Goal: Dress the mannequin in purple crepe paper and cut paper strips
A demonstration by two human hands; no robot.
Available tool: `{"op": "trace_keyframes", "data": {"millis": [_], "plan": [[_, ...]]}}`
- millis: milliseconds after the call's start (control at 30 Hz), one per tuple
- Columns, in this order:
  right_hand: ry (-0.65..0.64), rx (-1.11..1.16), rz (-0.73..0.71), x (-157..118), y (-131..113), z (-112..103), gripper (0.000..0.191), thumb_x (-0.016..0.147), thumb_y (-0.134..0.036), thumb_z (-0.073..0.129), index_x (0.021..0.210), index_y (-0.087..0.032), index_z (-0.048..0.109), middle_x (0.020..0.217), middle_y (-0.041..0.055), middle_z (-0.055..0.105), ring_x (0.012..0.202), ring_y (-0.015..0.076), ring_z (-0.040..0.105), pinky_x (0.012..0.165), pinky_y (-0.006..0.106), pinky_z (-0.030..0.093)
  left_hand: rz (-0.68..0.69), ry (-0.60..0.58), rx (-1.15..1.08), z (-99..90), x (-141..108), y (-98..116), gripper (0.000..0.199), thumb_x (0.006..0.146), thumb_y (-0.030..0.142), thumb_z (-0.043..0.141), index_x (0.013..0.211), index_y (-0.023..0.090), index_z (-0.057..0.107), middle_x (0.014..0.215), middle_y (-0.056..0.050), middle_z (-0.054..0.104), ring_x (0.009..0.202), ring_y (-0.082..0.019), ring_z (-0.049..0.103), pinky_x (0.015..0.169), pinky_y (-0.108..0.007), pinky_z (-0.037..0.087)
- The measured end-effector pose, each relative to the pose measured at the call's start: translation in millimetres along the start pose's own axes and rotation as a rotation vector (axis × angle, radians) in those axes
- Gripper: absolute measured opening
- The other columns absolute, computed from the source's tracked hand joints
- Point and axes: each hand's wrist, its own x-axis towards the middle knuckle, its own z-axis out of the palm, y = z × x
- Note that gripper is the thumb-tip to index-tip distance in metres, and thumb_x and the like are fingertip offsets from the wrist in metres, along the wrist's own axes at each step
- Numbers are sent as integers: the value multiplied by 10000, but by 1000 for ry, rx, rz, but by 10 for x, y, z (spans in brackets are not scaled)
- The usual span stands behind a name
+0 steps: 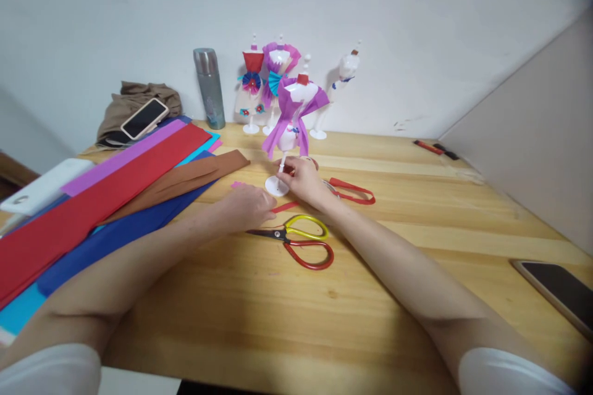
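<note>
A small white dress form [288, 136] stands upright on a round base, dressed in purple pleated paper with a red piece at its neck. Its thin stem sits between the thumb and fingers of my right hand [304, 180]. My left hand [250, 207] rests low on the table, left of the base, its fingers curled together at the end of a narrow red strip [286, 206]; the fingertips are partly hidden. Just below lie scissors [278, 234] with one yellow and one red handle, blades pointing left. A red band loop [359, 190] lies beyond my right wrist.
Several dressed forms [252, 65] stand along the wall beside a metal flask [209, 87]. Folded coloured sheets [115, 188] cover the left side, with a phone [145, 118] and brown cloth [134, 99] behind. Another phone [558, 290] lies right; a red-and-black object [428, 147] lies farther back.
</note>
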Motion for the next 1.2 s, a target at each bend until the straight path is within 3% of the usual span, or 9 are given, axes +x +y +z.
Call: {"op": "trace_keyframes", "data": {"millis": [167,267,333,467,667,967,1100,1200], "plan": [[24,-24,44,-16,5,-3,247,896,-158,659,1086,-127,814,967,128,793,854,237,697,841,353,514,-225,-55,94,-287,-6,-136,455,1078,451,490,933,120,768,869,-158,763,875,-291,728,742,-338,483],[27,-10,53,-4,11,5,225,914,-173,648,1068,-136,807,992,126,798,865,229,695,834,342,512,-378,-17,72,-471,-49,-435,325,1007,374,546,1014,149,779,929,-119,776,944,-279,732,805,-316,517],[17,-13,57,16,10,17,198,911,-181,647,1026,-141,803,981,118,798,856,224,692,819,336,510,-527,-22,111,-529,-91,-672,347,998,401,554,1073,144,775,1067,-161,791,1035,-315,739,833,-333,534],[5,-33,59,48,-3,46,168,892,-178,658,971,-136,800,898,98,789,809,216,689,792,326,511,-790,-80,158,-465,-153,-1088,418,974,384,609,1254,102,739,1289,-260,756,1197,-394,726,887,-367,562],[10,-39,70,22,-31,62,174,912,-189,663,992,-130,805,870,102,795,791,212,700,780,317,516,-778,-121,121,-300,-161,-1343,406,931,369,690,1244,119,754,1316,-257,753,1204,-369,730,882,-335,576],[4,-47,95,-18,-41,56,172,925,-214,671,983,-140,814,863,104,804,785,222,715,762,319,520,-700,-159,76,-304,-108,-1269,315,932,307,668,1159,114,770,1262,-224,781,1139,-332,751,857,-305,558],[-1,-59,96,-27,-46,46,181,927,-217,667,982,-133,818,885,118,808,806,232,723,788,332,520,-739,-67,88,-374,-126,-1285,367,983,314,611,1263,109,729,1343,-239,743,1256,-365,706,960,-348,559],[-13,-59,89,-29,-40,41,179,921,-205,664,976,-129,817,890,125,810,812,237,724,803,337,521,-832,83,139,-478,-217,-1333,410,1015,292,535,1308,55,695,1344,-288,719,1297,-423,678,1038,-444,544]]}}
